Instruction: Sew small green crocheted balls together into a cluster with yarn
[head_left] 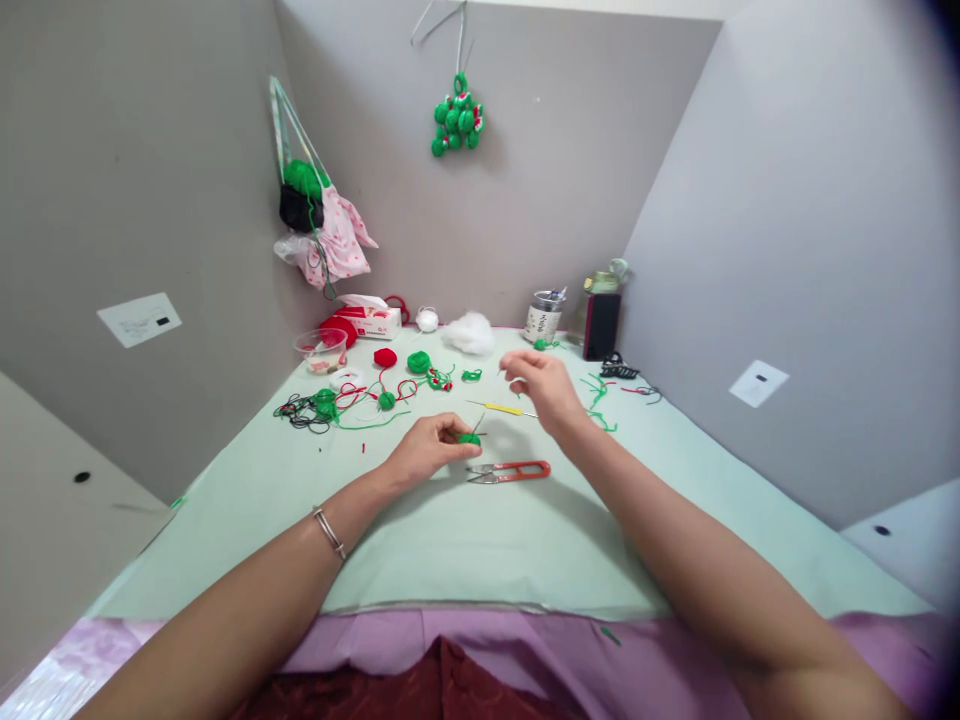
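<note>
My left hand (435, 447) is closed around a small green crocheted piece (470, 439), pinched between thumb and fingers. Thin dark strands stick out from its top and side. Up and to the right, my right hand (541, 385) is raised above the cloth with its fingers pressed together in a pinch. Something very thin shows near its fingertips, too fine to name. Between the hands lies a crochet hook (504, 409) with a yellow handle. Just below the green piece rest thread snips (510, 471) with orange handles, blades pointing left.
Balls of red yarn (385, 358) and green yarn (418, 362) lie at the back left near tangled black cord (304, 410). White stuffing (470, 333), a tissue box (375, 320), a pen tin (544, 317) and a dark upright box (602, 326) line the back. Green crocheted pieces (457, 118) hang above.
</note>
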